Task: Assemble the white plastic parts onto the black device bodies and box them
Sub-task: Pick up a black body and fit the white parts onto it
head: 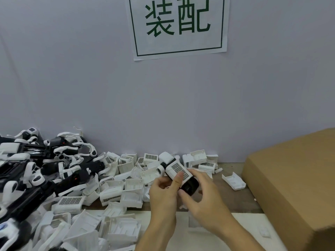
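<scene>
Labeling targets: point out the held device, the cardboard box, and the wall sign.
held device (178, 170): head view, on its white grille cover.
cardboard box (290, 178): head view, on its top face.
wall sign (178, 24): head view, on the green characters.

plain pale grey wall (81, 78) right behind the bench, white paper sign (178, 26) with green characters taped up top, worn brown tabletop (233, 198), white sheet (181, 225) along the near edge, flat even light
</scene>
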`<state>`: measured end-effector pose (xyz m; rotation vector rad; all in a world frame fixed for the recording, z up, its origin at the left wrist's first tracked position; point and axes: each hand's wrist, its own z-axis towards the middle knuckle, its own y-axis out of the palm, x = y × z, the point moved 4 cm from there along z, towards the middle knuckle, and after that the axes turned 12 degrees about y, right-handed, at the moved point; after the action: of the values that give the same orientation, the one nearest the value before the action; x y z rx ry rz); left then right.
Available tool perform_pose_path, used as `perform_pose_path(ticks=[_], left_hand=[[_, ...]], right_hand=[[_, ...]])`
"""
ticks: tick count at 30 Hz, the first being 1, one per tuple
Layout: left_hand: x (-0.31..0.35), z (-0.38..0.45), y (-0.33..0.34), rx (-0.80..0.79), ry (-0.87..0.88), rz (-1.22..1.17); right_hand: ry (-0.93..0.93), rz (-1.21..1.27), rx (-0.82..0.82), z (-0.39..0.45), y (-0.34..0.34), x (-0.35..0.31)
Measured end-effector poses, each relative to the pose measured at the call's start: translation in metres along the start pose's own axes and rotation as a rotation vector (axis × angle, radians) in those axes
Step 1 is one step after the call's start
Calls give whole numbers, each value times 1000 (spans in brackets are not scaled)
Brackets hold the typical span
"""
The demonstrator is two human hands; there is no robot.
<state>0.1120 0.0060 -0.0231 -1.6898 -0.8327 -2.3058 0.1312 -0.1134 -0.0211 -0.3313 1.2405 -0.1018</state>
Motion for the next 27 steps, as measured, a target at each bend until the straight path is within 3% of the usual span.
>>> perform_pose_path(ticks=[4, 6, 9, 13, 16, 21, 27], left_hand=[[0, 1, 1, -43, -11, -32], [-1, 3, -1, -64, 85, 81], [0, 9, -9, 36, 212, 178], [-3, 8, -5, -59, 43, 14], [-7, 7, 0, -147, -14, -37], [-8, 9, -2, -130, -15, -61], [-7, 9, -7, -64, -128, -253]], right_hand=[[5, -100, 101, 4, -5, 2], [100, 96, 178, 8, -17, 8], [441, 519, 146, 11, -31, 21], [720, 824, -57, 6, -31, 25], [725, 827, -221, 3, -24, 19], [665, 753, -209, 4, -32, 14], [563, 617, -358, 6, -51, 4]])
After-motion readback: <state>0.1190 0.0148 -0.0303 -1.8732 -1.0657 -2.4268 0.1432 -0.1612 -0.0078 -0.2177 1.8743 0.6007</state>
